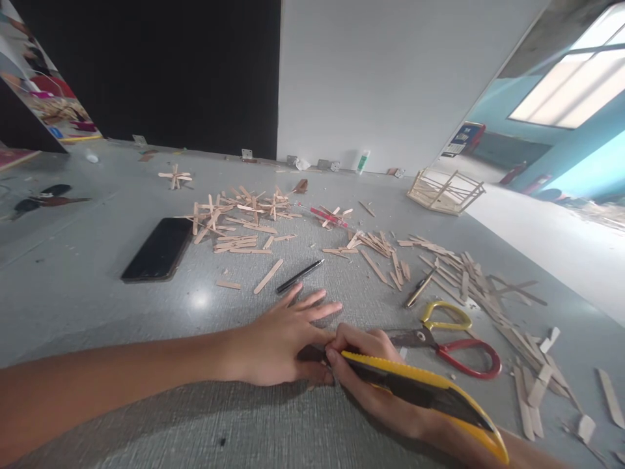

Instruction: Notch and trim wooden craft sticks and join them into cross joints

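Observation:
A yellow and black utility knife [430,394] is gripped by my right hand [364,384], its fingers closed near the front end. The knife's tip points left, between the thumb and forefinger of my left hand [273,342]. That left hand lies palm down on the table with its other fingers spread. Whatever is under the blade and the left fingertips is mostly hidden. Scissors [424,336] with one yellow and one red handle lie just right of my right hand. Beyond my left fingertips are a black pen [300,276] and a single craft stick [268,277].
Joined craft sticks [256,205] and loose ones [237,243] lie farther back; more sticks [463,286] spread rightward. A phone [160,251] lies left. A gold pen [420,288], red pen [328,216], glue tube [362,162] and stick frame [446,192] stand or lie around.

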Available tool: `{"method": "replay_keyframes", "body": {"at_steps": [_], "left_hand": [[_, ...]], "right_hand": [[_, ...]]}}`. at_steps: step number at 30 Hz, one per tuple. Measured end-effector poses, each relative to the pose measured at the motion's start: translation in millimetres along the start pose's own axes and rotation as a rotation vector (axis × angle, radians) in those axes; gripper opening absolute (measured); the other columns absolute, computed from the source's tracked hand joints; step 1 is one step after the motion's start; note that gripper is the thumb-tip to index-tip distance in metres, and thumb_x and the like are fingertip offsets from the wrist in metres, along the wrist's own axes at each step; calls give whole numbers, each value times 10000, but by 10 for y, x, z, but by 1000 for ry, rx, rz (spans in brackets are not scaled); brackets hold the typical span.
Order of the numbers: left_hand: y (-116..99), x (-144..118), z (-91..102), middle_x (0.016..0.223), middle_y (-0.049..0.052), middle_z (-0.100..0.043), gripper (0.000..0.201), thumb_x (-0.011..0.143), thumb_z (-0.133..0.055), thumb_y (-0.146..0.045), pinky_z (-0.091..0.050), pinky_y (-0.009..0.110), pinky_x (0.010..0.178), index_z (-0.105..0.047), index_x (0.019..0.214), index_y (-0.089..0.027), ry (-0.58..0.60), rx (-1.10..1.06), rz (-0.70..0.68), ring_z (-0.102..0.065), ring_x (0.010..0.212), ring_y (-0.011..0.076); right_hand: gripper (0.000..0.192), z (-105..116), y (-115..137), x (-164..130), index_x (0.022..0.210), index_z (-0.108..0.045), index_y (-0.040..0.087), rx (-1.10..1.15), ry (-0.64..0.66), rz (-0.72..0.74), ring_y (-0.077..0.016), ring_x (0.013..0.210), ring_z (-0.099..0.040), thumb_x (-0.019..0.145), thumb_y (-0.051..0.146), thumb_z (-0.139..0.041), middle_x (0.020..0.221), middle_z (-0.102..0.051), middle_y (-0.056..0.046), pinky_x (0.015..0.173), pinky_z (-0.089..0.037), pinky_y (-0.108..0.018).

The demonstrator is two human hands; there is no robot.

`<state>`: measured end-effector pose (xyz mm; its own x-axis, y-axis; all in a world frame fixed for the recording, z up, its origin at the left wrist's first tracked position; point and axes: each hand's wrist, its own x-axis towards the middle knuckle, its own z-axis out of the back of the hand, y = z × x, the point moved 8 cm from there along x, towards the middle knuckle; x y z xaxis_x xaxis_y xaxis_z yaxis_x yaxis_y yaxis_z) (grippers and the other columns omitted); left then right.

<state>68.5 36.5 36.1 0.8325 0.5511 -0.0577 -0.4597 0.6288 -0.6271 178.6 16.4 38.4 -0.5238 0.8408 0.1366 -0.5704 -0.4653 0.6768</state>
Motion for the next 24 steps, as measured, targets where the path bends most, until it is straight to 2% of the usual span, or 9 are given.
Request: {"method": "replay_keyframes", "body": {"at_steps": [2,4,6,8,10,12,15,19,24], "left_hand": [[19,2,-10,1705,63,-260,384,972,-637,-538,-43,708,1223,-653,1309,-353,-6,-17,-6,-108,1579,389],[45,-3,8,1682,96,-324,552,918,-712,-538,-57,699,1229,-571,1410,-331,-60,-67,0,-168,1573,392],[71,-25,60,1590,141,-461,667,822,-826,-509,-188,629,1236,-577,1381,-243,-160,-129,25,-322,1519,385],[74,-65,102,1391,127,-598,484,764,-898,-394,-387,495,1154,-670,1141,-195,-235,-170,60,-498,1376,336],[43,-107,121,1196,68,-635,228,786,-870,-200,-477,384,1022,-673,901,-196,-251,-179,94,-582,1218,267],[12,-145,136,1093,32,-625,206,802,-782,-39,-477,352,959,-644,813,-193,-238,-167,136,-592,1122,229],[-6,-188,160,1019,17,-616,237,819,-684,42,-467,342,900,-621,829,-186,-218,-155,178,-584,1034,210],[17,-221,131,953,-4,-589,241,846,-596,47,-458,300,815,-557,839,-191,-183,-170,167,-575,936,178],[37,-266,148,848,-26,-587,171,948,-490,-69,-414,271,657,-517,864,-216,-217,-175,211,-563,743,149]], "right_hand": [[261,29,1,-2,780,-539,232,21,-10,-3,-112,558,-561,1025,304,-485,655,-634,44,607,-432,-256],[273,84,-11,-9,760,-537,229,55,-52,-11,-108,528,-530,1017,308,-487,620,-597,49,561,-413,-244],[290,159,-39,-24,737,-552,226,63,-120,-34,-106,507,-508,1006,321,-508,588,-570,51,534,-397,-241],[305,224,-61,-41,725,-577,223,62,-182,-59,-106,488,-494,1002,340,-524,563,-557,52,521,-393,-243],[303,257,-78,-53,731,-596,221,80,-212,-82,-108,483,-499,1001,346,-533,558,-558,49,512,-398,-240],[285,267,-88,-62,743,-601,221,106,-228,-94,-106,472,-494,996,337,-542,553,-549,53,484,-385,-232],[249,265,-93,-77,764,-596,223,107,-249,-83,-101,471,-478,989,318,-551,559,-525,62,474,-372,-224],[192,246,-161,-93,821,-586,225,111,-270,-104,-99,471,-474,994,301,-550,560,-523,72,489,-379,-224],[138,242,-238,-77,1103,-625,219,100,-263,-107,-116,522,-532,1002,291,-566,645,-611,51,506,-412,-224]]}}
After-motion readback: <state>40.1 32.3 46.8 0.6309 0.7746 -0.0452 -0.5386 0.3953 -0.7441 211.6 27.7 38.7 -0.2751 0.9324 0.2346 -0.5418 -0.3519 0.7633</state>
